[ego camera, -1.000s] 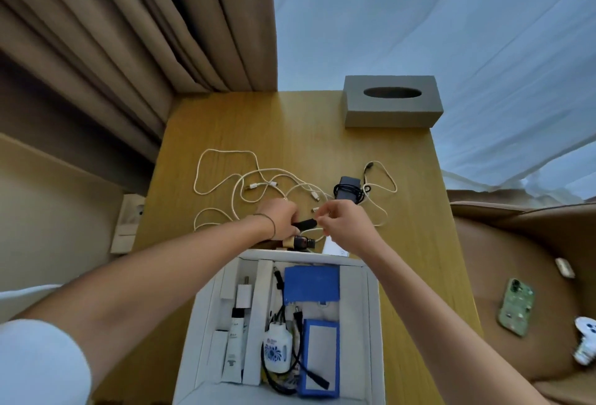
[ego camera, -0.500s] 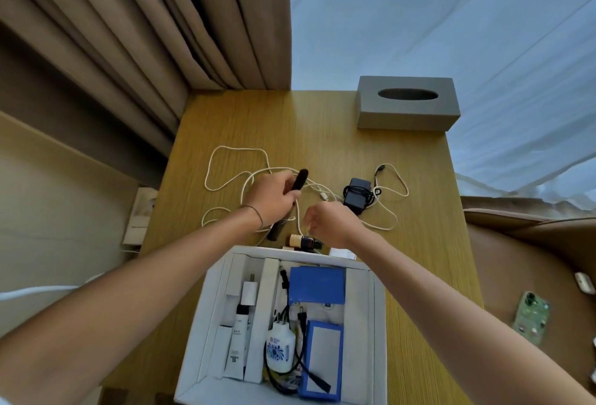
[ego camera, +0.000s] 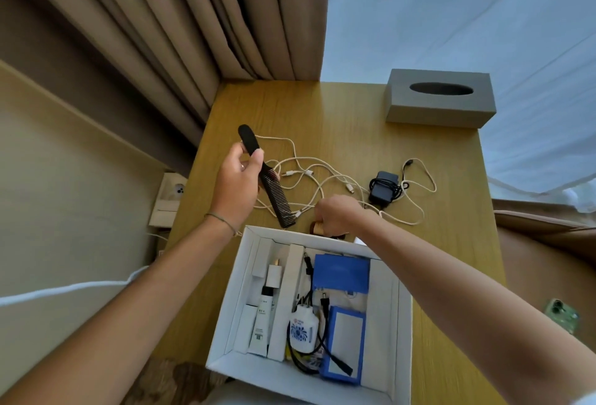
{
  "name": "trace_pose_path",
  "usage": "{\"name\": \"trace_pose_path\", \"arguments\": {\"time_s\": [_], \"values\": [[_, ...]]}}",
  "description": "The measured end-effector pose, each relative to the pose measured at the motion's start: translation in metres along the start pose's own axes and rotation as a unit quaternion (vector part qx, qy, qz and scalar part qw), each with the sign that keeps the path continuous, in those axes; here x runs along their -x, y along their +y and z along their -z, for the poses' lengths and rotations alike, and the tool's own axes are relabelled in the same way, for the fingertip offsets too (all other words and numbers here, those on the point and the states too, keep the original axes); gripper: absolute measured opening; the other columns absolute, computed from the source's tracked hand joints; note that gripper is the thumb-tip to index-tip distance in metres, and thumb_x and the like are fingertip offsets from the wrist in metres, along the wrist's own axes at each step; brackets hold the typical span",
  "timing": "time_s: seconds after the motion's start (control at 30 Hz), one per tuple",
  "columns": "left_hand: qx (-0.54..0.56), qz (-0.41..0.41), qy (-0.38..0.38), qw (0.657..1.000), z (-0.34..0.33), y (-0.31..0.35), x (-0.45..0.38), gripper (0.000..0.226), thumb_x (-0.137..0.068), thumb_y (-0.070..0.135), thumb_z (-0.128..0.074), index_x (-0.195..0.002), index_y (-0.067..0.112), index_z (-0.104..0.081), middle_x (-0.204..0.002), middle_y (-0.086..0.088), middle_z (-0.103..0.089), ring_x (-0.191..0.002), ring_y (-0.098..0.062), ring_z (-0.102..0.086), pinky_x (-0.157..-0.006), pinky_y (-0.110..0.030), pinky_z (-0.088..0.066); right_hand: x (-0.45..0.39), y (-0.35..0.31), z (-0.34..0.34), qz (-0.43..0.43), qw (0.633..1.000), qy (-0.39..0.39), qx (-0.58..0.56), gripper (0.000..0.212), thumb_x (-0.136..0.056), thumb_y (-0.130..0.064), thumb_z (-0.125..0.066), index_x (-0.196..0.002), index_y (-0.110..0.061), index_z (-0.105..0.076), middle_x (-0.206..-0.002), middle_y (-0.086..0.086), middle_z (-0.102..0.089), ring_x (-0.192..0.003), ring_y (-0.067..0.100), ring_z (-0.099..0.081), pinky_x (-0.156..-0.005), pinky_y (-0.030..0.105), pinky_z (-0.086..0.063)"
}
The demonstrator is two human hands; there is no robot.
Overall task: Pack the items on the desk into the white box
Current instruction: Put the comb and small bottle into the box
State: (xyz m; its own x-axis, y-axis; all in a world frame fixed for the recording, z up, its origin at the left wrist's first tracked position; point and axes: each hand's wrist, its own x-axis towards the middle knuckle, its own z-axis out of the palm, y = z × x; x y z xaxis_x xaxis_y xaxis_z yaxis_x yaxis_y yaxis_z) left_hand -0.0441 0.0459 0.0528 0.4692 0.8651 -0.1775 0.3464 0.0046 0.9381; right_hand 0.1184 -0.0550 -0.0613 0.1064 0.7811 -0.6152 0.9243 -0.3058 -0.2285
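Desk [ego camera: 451, 243]: wooden; carries everything below.
Box [ego camera: 387, 324]: white, open, at 6 o'clock on the desk; compartments hold tubes, a white charger, two blue packs.
Tissue box [ego camera: 440, 98]: grey; 1 o'clock corner.
Cables [ego camera: 322, 178]: white, tangled at desk centre; loose on the surface.
Left hand [ego camera: 237, 185]: closed on the comb's handle, raised above the desk at 10 o'clock.
Right hand [ego camera: 338, 214]: curled over a small wooden item [ego camera: 316, 228] just beyond the box's far rim; grip cannot be determined.
Comb [ego camera: 269, 183]: black; held tilted, teeth end toward the box.
Adapter [ego camera: 385, 186]: black, cord wrapped; 3 o'clock of the cables.
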Motion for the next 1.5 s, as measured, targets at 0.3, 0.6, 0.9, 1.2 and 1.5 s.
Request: {"name": "trace_pose_path", "arguments": {"time_s": [0.3, 0.6, 0.9, 1.2, 1.5], "values": [[0.031, 0.040, -0.024, 0.998, 0.023, -0.016, 0.032, 0.023, -0.105, 0.030, -0.046, -0.105, 0.011, -0.059, -0.061, -0.001, -0.059, -0.049, -0.008, -0.057, -0.048, -0.019, -0.049, 0.006, -0.002, 0.004, 0.050, 0.993, 0.051, -0.091, 0.058, -0.085, -0.011, -0.062, -0.141, -0.026, -0.055, -0.103, 0.003, -0.068, -0.093, 0.025, -0.065, -0.062, 0.030, -0.046], [-0.035, 0.034, -0.089, 0.995, 0.021, -0.041, 0.061, 0.025, -0.103, 0.030, -0.050, -0.090, 0.015, -0.065, -0.069, -0.008, -0.055, -0.063, -0.024, -0.050, -0.061, -0.038, -0.041, 0.091, -0.029, 0.042, 0.023, 0.904, 0.188, -0.384, 0.030, -0.090, -0.023, -0.067, -0.119, -0.027, -0.066, -0.094, -0.006, -0.067, -0.074, 0.013, -0.070, -0.058, 0.020, -0.059], [-0.025, 0.033, -0.162, 0.986, 0.025, -0.053, 0.084, 0.020, -0.101, 0.027, -0.054, -0.091, 0.017, -0.068, -0.066, -0.004, -0.058, -0.062, -0.021, -0.050, -0.060, -0.034, -0.040, 0.161, -0.057, -0.007, 0.021, 0.970, 0.146, -0.192, 0.039, -0.091, -0.027, -0.067, -0.128, -0.037, -0.059, -0.099, -0.019, -0.066, -0.076, 0.000, -0.061, -0.067, 0.019, -0.050], [-0.051, 0.044, -0.245, 0.967, 0.024, -0.066, 0.096, 0.016, -0.098, 0.008, -0.056, -0.099, 0.020, -0.066, -0.075, -0.014, -0.071, -0.073, -0.027, -0.069, -0.065, -0.038, -0.058, 0.137, -0.051, -0.078, -0.055, 0.992, 0.101, -0.047, 0.024, -0.089, -0.023, -0.068, -0.112, -0.024, -0.062, -0.102, 0.000, -0.067, -0.082, 0.020, -0.055, -0.067, 0.034, -0.047], [-0.252, 0.021, -0.250, 0.935, 0.009, -0.094, 0.099, 0.019, -0.090, 0.011, -0.068, -0.104, 0.019, -0.059, -0.079, -0.004, -0.069, -0.070, -0.020, -0.071, -0.065, -0.043, -0.062, 0.140, -0.045, -0.092, -0.081, 0.987, 0.120, -0.064, 0.015, -0.087, -0.019, -0.070, -0.100, -0.022, -0.063, -0.097, -0.002, -0.055, -0.083, 0.023, -0.056, -0.065, 0.034, -0.046]]}}
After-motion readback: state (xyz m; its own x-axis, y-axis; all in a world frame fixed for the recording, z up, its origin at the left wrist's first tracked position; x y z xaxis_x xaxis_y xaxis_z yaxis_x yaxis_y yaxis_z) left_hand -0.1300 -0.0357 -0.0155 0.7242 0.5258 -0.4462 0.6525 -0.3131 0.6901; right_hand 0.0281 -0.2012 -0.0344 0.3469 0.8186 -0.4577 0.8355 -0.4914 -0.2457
